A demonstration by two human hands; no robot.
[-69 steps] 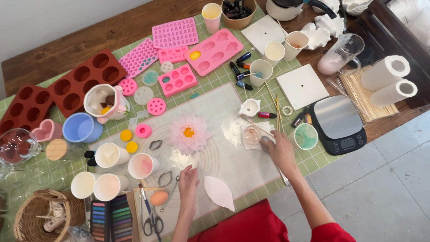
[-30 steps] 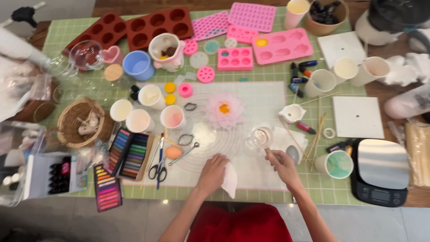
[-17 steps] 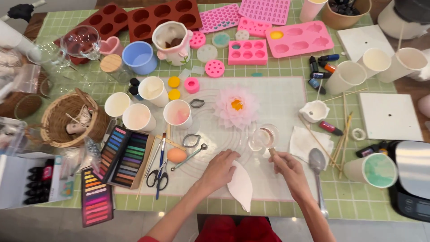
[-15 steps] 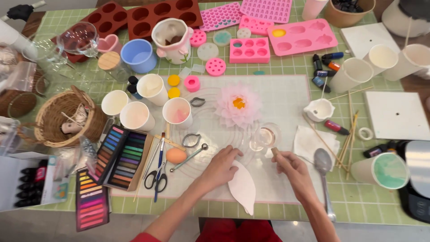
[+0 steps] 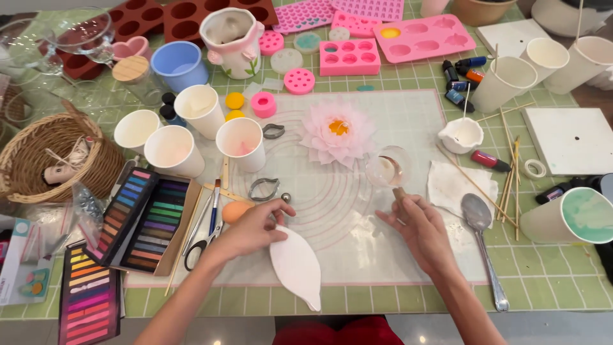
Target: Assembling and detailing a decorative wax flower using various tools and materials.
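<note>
The left hand (image 5: 254, 229) rests on the white mat (image 5: 357, 255) with its fingers curled over the top end of a white leaf-shaped piece (image 5: 297, 266), pinching its edge; the piece lies flat, its tip pointing toward six o'clock. Just at ten o'clock from that hand sits an orange egg-shaped sponge (image 5: 234, 211), touching or nearly touching the knuckles. The right hand (image 5: 418, 229) lies at three o'clock from the left, fingers loosely bent, its fingertips at a thin stick under the small clear glass (image 5: 388, 170); whether it actually grips the stick is hard to tell. At eleven o'clock from the glass, a pink paper flower (image 5: 336, 133) with a yellow centre sits on the mat. A metal spoon (image 5: 483, 241) lies at three o'clock from the right hand, beside a crumpled tissue (image 5: 454, 185). Scissors (image 5: 203, 239) and a tray of coloured chalks (image 5: 148, 218) lie at nine o'clock from the left hand.
</note>
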